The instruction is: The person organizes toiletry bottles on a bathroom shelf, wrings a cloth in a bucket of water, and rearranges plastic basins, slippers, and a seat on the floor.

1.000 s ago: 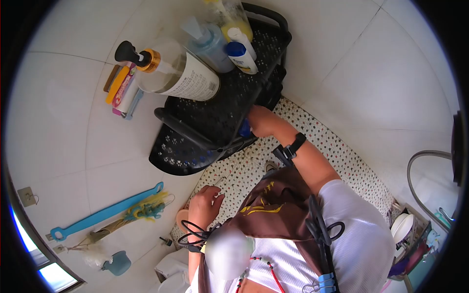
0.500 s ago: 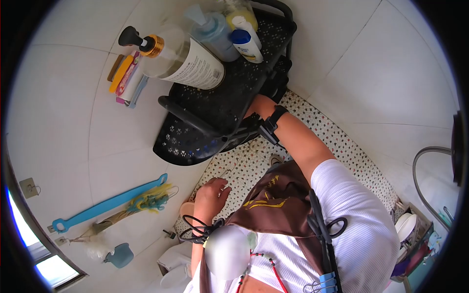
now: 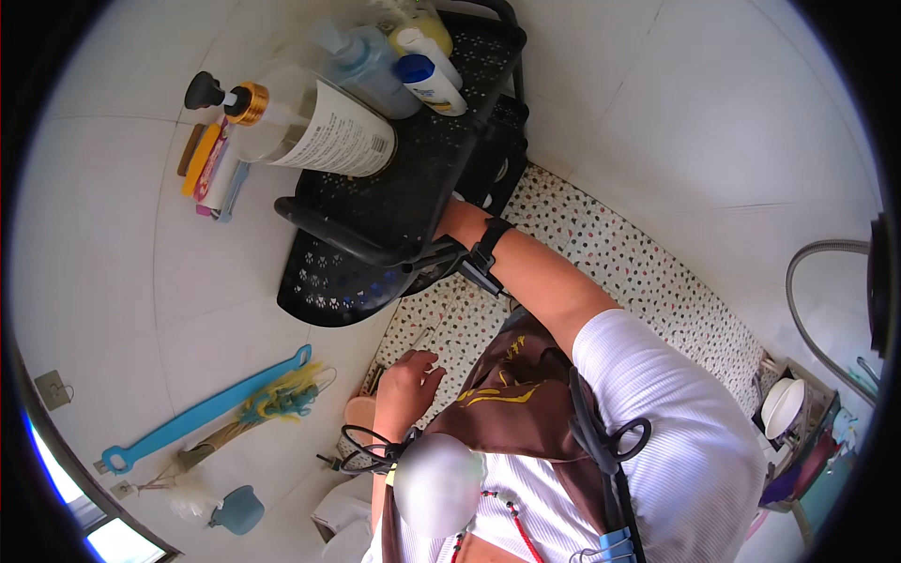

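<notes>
My right hand (image 3: 458,220) reaches into the black rack (image 3: 375,214), below its top shelf. Its fingers are hidden there, so what they touch cannot be made out. My left hand (image 3: 405,385) hangs above the speckled floor, fingers loosely curled, thumb apart, nothing in it. On the top shelf stand a large pump bottle (image 3: 328,131) with a white label, a pale blue bottle (image 3: 374,75), a white bottle with a blue cap (image 3: 436,89) and a yellow bottle (image 3: 432,28).
A blue long-handled tool (image 3: 211,408) and a mop-like bundle (image 3: 277,402) hang on the left wall. Small packets (image 3: 214,174) are fixed beside the rack. A grey hose (image 3: 793,281) and white bowls (image 3: 782,408) are at the right. A blue scoop (image 3: 237,509) hangs lower left.
My right hand has gone deeper under the top shelf, and the blue item seen beside it earlier no longer shows. The view has shifted a little. My left hand has barely moved.
</notes>
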The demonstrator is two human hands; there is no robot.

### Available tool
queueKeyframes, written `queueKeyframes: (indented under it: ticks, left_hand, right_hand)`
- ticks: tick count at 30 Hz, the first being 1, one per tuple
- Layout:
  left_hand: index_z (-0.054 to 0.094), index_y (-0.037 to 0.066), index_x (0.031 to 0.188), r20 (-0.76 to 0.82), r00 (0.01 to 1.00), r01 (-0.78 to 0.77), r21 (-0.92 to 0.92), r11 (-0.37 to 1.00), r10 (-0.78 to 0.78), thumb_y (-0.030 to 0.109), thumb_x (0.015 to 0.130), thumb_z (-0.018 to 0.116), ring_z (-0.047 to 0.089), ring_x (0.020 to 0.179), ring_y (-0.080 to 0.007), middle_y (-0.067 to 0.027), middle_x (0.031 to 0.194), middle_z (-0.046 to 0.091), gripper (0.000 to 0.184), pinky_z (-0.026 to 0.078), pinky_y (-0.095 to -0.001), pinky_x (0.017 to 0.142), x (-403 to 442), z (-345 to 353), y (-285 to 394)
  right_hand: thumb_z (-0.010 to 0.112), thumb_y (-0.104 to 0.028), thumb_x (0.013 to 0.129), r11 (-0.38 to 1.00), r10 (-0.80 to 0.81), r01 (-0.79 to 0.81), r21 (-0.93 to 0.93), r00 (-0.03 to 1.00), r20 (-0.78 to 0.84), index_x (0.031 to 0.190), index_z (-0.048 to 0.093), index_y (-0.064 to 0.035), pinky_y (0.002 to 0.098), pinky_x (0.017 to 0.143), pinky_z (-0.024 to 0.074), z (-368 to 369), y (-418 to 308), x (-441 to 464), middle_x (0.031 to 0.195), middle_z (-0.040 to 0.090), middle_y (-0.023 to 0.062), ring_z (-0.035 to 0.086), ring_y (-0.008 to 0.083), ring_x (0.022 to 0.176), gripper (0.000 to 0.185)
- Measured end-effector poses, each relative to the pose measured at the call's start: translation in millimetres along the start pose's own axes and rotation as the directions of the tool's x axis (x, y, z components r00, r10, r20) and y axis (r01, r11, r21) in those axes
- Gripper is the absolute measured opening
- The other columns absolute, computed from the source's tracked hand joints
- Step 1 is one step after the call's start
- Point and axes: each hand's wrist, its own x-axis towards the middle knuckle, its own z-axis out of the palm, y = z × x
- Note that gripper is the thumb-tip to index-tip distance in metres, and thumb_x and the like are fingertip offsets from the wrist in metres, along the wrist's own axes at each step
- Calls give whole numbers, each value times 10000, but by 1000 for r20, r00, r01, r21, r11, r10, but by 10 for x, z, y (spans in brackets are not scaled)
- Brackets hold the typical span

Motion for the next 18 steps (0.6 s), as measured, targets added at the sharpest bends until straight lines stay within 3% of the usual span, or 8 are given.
queueKeyframes:
  ticks: [8, 11, 13, 18]
  left_hand:
    - [618, -8, 889, 32, 999, 11, 31, 999, -12, 57, 725, 661, 601, 642, -223, -122, 777, 612, 182, 486, -303, 580, 67, -12, 51]
    - [603, 20, 870, 31, 999, -19, 16, 1000, 18, 111, 735, 657, 599, 640, -274, -128, 799, 612, 171, 473, -351, 573, 97, 22, 47]
    - [615, -9, 887, 19, 999, -35, 1, 999, 35, 61, 723, 665, 606, 650, -221, -123, 781, 614, 186, 490, -300, 585, 116, 25, 69]
    - [615, -5, 885, 17, 999, -35, 18, 999, 34, 66, 724, 666, 608, 642, -220, -120, 769, 613, 184, 491, -301, 582, 130, 5, 32]
  right_hand:
    - [556, -216, 768, 1000, 2, -2, 2, 999, -42, 1069, 598, -63, 388, 901, 399, -21, -14, -33, 1128, 561, 171, 518, 321, 1043, 340]
    - [555, -220, 770, 1000, 0, 0, 6, 999, -52, 1068, 598, -62, 389, 901, 399, -24, -19, -49, 1126, 561, 172, 518, 322, 1041, 340]
    - [555, -222, 771, 1000, -5, 6, 11, 998, -56, 1067, 598, -61, 390, 901, 398, -7, -14, -32, 1125, 562, 172, 518, 323, 1039, 340]
    - [554, -228, 774, 998, -14, 17, 54, 999, -51, 1065, 598, -59, 392, 901, 398, 29, -1, -14, 1123, 562, 174, 519, 324, 1036, 340]
